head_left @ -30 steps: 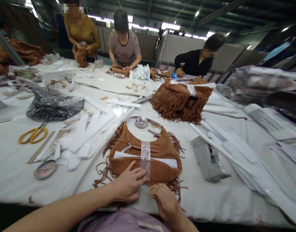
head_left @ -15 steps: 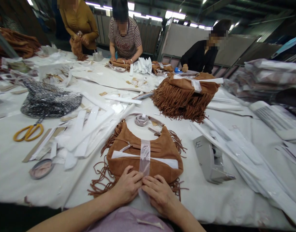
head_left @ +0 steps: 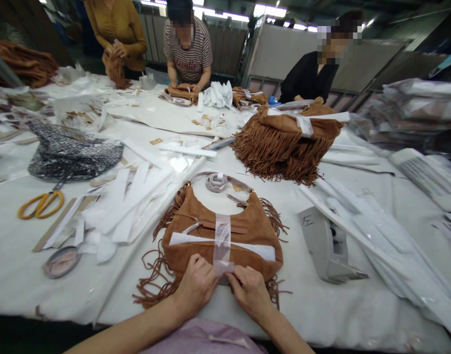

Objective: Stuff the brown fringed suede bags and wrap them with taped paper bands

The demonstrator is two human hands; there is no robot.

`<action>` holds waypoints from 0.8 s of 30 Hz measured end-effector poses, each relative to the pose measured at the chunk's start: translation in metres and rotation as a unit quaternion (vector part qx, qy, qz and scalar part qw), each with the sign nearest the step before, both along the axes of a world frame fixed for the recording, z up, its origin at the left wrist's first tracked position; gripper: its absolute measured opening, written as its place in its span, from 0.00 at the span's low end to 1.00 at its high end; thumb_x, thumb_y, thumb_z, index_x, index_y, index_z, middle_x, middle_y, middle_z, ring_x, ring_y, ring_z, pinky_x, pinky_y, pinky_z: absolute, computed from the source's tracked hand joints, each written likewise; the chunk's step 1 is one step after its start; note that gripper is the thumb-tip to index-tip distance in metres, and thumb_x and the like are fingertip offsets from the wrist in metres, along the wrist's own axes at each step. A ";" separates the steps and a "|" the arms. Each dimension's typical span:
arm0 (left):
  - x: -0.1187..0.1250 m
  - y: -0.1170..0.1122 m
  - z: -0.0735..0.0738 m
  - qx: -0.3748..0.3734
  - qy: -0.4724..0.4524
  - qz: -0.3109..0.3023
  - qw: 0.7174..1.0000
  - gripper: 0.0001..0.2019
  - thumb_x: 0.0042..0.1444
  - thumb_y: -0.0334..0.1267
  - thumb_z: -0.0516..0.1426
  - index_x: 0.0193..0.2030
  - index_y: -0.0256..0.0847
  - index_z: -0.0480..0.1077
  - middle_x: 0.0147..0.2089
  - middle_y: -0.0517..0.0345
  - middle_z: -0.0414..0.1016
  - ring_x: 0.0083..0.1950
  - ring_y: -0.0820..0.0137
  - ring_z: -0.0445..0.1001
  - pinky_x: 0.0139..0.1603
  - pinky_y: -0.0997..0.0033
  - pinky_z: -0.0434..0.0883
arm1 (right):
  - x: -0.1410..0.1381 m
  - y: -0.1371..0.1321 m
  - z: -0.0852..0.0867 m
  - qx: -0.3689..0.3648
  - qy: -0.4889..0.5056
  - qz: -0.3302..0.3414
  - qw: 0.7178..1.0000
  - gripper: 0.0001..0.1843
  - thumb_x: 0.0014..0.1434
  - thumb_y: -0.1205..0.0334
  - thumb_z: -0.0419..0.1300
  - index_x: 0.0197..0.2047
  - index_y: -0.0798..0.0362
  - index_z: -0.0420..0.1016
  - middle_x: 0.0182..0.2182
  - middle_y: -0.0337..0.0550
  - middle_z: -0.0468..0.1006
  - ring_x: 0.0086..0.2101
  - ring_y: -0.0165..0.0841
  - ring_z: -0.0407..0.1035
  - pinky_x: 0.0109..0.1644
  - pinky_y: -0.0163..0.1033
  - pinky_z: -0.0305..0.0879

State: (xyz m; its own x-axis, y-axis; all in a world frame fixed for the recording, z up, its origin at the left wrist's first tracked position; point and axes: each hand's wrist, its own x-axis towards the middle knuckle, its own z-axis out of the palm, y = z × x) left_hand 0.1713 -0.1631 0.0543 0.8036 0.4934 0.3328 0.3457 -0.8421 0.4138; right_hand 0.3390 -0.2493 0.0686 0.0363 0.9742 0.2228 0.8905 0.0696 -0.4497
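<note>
A brown suede handbag with long fringe lies on the table right in front of me. A translucent plastic strip runs down its middle, over a white paper strip on its front. At the bag's lower edge my left hand is closed, pinching the left side of the plastic strip's lower end. My right hand is closed too, with thumb and fingers on the right side of that end. The strip's lower end is folded up between the hands. The bag's wrapped strap sits coiled above it.
A grey tape dispenser stands to the right. Yellow-handled scissors, a tape roll and a dark knitted piece lie left. Fringed bags are piled behind. Several people work across the table.
The plastic strip's lower end, which hung below the bag, is now turned up against its bottom edge. My hands have moved slightly apart and curled more tightly.
</note>
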 end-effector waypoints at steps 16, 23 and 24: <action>0.015 0.011 0.001 -0.070 0.025 0.076 0.994 0.10 0.63 0.30 0.47 0.33 0.41 0.66 0.28 0.58 0.66 0.30 0.67 0.63 0.35 0.65 0.57 | 0.008 0.050 0.044 -0.201 0.249 -0.113 0.941 0.11 0.55 0.58 0.60 0.40 0.54 0.73 0.26 0.38 0.79 0.27 0.33 0.72 0.31 0.35 0.63; 0.012 0.007 -0.007 -0.079 0.027 0.094 0.992 0.10 0.64 0.33 0.46 0.34 0.41 0.64 0.29 0.57 0.67 0.33 0.65 0.63 0.36 0.64 0.59 | 0.012 0.050 0.041 -0.230 0.296 -0.092 0.923 0.35 0.47 0.68 0.63 0.59 0.52 0.62 0.26 0.34 0.77 0.27 0.30 0.70 0.30 0.33 0.61; 0.011 0.007 -0.008 -0.082 0.025 0.094 0.992 0.09 0.64 0.33 0.46 0.35 0.41 0.64 0.30 0.57 0.67 0.33 0.65 0.64 0.37 0.64 0.59 | 0.012 0.050 0.041 -0.225 0.297 -0.094 0.923 0.34 0.48 0.69 0.62 0.59 0.52 0.63 0.25 0.33 0.75 0.26 0.29 0.69 0.29 0.32 0.60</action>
State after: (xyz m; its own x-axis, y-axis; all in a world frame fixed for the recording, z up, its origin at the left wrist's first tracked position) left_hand 0.1828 -0.1560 0.0461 0.7060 0.6802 0.1973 0.5142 -0.6838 0.5177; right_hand 0.3506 -0.1996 0.1095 0.1991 0.9275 -0.3165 0.4542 -0.3735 -0.8088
